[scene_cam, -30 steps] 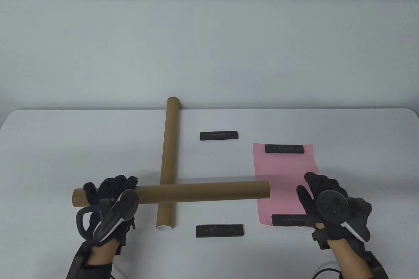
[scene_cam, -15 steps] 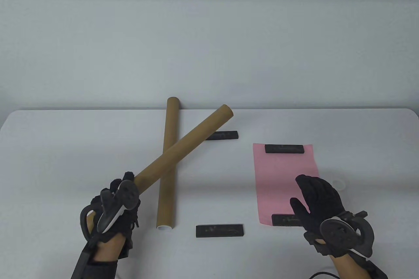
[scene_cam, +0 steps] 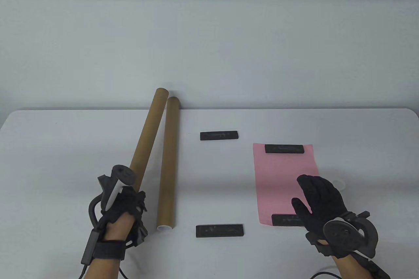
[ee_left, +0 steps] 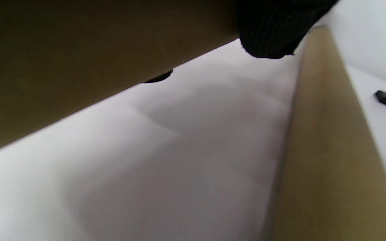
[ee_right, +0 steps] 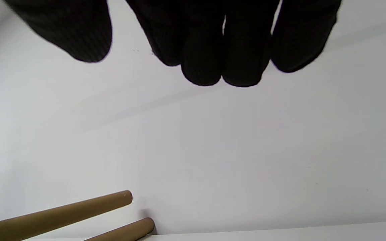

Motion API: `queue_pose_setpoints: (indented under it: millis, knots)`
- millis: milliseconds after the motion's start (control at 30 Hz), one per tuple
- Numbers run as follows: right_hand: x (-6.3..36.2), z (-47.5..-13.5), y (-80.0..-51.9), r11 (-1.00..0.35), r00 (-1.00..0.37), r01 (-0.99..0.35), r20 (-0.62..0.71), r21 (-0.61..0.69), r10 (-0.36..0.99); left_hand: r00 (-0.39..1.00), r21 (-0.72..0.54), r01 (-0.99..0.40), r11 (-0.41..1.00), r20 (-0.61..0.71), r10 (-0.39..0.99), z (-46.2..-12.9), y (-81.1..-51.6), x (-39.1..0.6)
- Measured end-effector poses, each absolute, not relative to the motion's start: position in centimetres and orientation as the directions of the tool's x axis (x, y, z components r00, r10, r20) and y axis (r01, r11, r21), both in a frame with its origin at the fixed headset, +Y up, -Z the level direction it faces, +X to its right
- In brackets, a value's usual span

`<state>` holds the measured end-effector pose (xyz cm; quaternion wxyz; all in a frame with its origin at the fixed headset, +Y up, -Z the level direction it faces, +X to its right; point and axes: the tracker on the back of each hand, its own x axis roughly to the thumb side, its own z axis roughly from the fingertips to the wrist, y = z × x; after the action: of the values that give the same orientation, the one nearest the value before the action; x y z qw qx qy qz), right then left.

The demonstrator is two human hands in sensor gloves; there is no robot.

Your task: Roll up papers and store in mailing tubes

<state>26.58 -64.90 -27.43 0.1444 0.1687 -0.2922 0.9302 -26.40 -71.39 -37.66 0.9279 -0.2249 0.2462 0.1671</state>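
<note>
L hand grips held tube | axis near-far, far end up | R hand relaxed

Both mailing tubes, the held tube and the lying tube, look like matt brown cardboard with a smooth, faintly fibrous skin, and the lying one shows a white rim at its near end. The pink sheet is thin matt paper, and the four dark bars on the smooth, matt white worktop look dull black. The gloves on both hands, left hand and right hand, are black ribbed knit cloth, and each tracker seems to be matt black plastic.
</note>
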Motion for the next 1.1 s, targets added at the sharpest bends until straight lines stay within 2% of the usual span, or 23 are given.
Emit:
queue_pose_setpoints:
  millis: [167,533,833,1100]
  knots:
    - [26.6,-27.4,-64.8,-0.789,-0.9,-0.37,0.401,-0.491,0.173,0.782,-0.355,-0.447,0.821,-0.601,0.166,-39.4,-72.2,-26.6]
    - [26.5,-27.4,-64.9,-0.795,-0.897,-0.373,0.406,-0.478,0.176,0.759,-0.394,-0.434,0.81,-0.645,0.093,-42.6,-72.8,-25.7]
    - [26.4,-27.4,-64.9,-0.8,-0.894,-0.37,0.414,-0.472,0.17,0.733,-0.381,-0.472,0.795,-0.671,0.114,-43.6,-74.2,-26.0]
    - [26.2,-27.4,-64.9,-0.804,-0.892,-0.374,0.418,-0.463,0.175,0.773,-0.449,-0.38,0.809,-0.635,0.011,-44.2,-75.0,-25.9]
